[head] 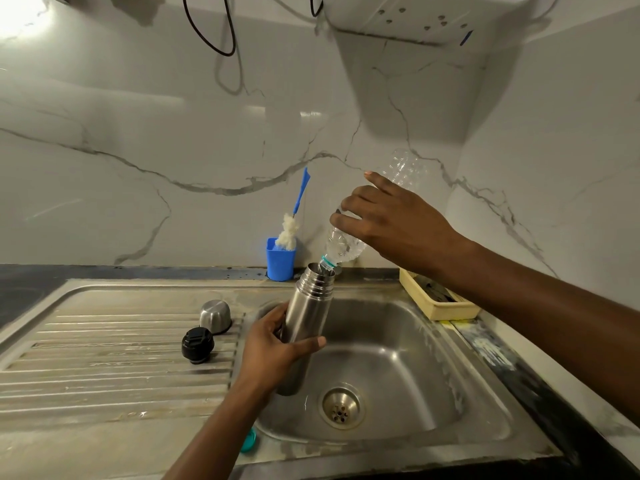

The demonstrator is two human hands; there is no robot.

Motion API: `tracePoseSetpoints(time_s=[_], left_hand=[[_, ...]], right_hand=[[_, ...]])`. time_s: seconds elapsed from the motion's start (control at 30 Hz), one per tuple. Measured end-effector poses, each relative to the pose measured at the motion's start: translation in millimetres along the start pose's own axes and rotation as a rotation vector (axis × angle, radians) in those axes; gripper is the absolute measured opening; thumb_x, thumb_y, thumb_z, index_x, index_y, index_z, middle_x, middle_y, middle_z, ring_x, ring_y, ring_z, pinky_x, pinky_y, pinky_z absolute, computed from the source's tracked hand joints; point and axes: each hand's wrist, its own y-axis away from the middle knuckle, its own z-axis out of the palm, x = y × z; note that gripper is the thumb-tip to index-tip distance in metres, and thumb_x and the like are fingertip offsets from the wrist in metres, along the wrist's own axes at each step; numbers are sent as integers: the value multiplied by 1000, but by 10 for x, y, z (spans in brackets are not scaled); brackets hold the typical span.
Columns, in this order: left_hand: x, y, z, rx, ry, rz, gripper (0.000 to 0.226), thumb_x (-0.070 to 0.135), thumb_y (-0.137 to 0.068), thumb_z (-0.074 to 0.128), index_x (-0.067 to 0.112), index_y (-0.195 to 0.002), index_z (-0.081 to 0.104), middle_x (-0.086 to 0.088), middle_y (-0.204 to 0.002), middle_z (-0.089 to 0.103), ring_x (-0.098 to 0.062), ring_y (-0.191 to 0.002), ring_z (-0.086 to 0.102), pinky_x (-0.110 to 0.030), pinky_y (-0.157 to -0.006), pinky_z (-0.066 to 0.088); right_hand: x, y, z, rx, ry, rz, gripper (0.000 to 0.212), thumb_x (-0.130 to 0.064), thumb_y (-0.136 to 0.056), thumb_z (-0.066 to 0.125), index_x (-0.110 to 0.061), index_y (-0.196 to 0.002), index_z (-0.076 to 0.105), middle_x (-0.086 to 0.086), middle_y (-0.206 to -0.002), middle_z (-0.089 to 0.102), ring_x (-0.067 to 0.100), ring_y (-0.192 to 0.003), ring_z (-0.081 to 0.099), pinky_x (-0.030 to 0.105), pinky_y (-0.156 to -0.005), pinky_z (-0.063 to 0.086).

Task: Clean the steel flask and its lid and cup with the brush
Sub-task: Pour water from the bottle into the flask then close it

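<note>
A marble-look wall backs a steel sink set in a dark worktop, with its ribbed drainboard to the left. The flask hangs tilted over the basin in the left hand, whose fingers are wrapped round its lower half. The right hand tips a clear bottle neck-down, its mouth right at the flask's open mouth. The fingers of that hand are clamped over the bottle, with one stretched out along it. I think the main risk is the thin bottle buckling or gulping under the grip, which would jerk the stream off the narrow opening. Water would then run down the flask and make a smooth steel body slippery in a one-handed hold. Pouring too long would overflow it the same way. The left forearm passes just above a teal cap at the sink's near rim and could knock it off. By count there is one flask, one upturned steel cup and one black lid just near of it, both on the drainboard. One brush stands in one blue holder at the far edge. There is also one bottle, one teal cap and one yellow tray at the right, and two hands are at work.
</note>
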Motion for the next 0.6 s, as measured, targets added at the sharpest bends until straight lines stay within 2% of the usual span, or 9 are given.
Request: tracePoseSetpoints(time_s=[0.27, 0.5, 0.6], left_hand=[[7, 7, -3, 3, 24, -9, 83, 39, -65, 95, 32, -140, 60, 9, -126, 72, -10, -112, 70, -26, -89, 56], [11, 18, -1, -7, 31, -11, 77, 35, -68, 95, 33, -137, 62, 9, -125, 73, -10, -112, 70, -35, -95, 58], [13, 18, -4, -7, 35, -17, 81, 37, -66, 95, 32, -139, 60, 9, -126, 72, -11, -113, 70, -36, -97, 58]], right_hand=[[14, -6, 33, 39, 4, 5, 65, -10, -82, 84, -14, -142, 57, 18, -136, 63, 35, -125, 61, 55, -121, 35], [12, -23, 33, 61, 20, -6, 64, -10, -84, 82, -14, -142, 56, 18, -135, 64, 35, -125, 61, 56, -121, 34], [18, -29, 36, 58, 33, -8, 64, -10, -85, 82, -15, -143, 55, 17, -136, 63, 34, -125, 60, 55, -122, 32]])
